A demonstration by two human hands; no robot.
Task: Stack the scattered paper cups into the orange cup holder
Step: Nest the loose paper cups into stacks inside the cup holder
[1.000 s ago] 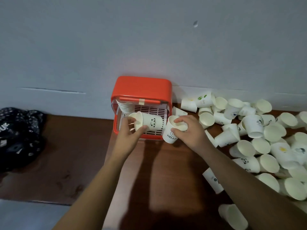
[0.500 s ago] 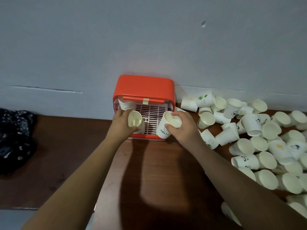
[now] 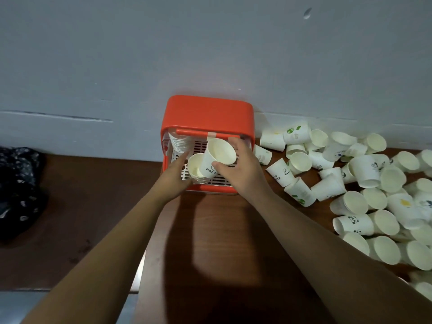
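The orange cup holder stands against the wall, its white slotted tray facing me. A stack of paper cups lies inside at the back left. My left hand holds a paper cup low on the tray, mouth toward me. My right hand grips a "HELLO" paper cup, tilted, just right of and partly over the left cup. Many scattered paper cups lie on the table to the right.
The brown wooden table runs along a grey wall. A black patterned bag sits at the far left. The cup pile fills the right side down to the frame's edge.
My right hand has lifted the "HELLO" cup from beside the holder to over its tray, close against the left cup. My left hand has lowered its cup toward the tray front.
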